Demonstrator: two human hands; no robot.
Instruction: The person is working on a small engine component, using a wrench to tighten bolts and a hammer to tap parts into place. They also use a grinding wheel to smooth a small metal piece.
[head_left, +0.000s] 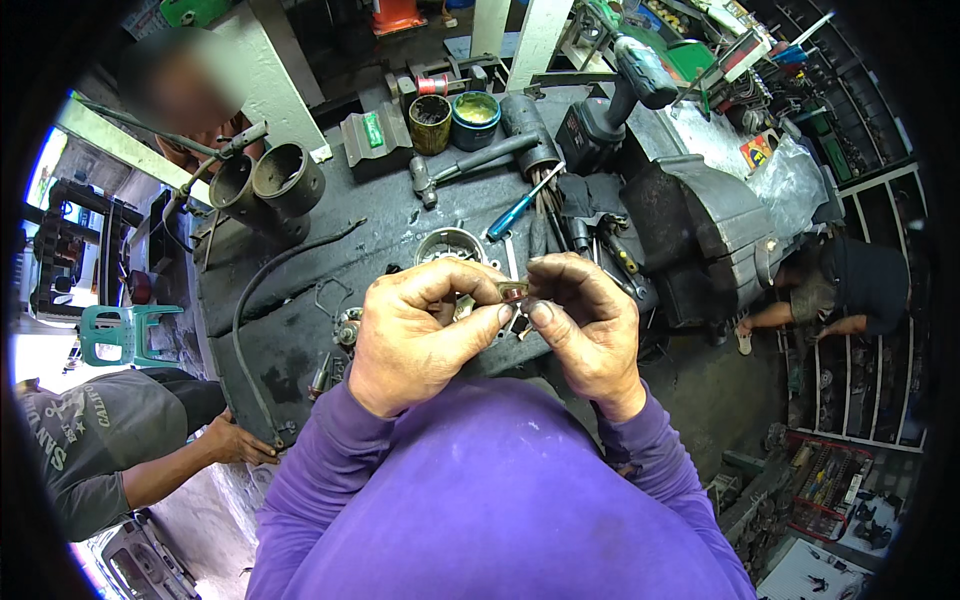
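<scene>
Close to my body, over the near edge of the workbench, my left hand [425, 330] and my right hand [592, 335] come together in pinches. Between the fingertips is a small metal part [513, 292] with a reddish-brown band; its exact kind is too small to tell. Both hands appear to touch it, and the fingers hide some of it. Just beyond my left fingers lies a round metal housing [450, 243], partly covered by that hand. A blue-handled screwdriver [515, 215] rests past my right fingertips.
A hammer [470, 165], two open cans [430, 125], metal cylinders [285, 180] and a cordless drill [640, 75] stand or lie on the dark workbench [370, 225]. A large casing [700, 230] sits right. At left, a co-worker's hand [238, 440] touches the bench edge; other people are nearby.
</scene>
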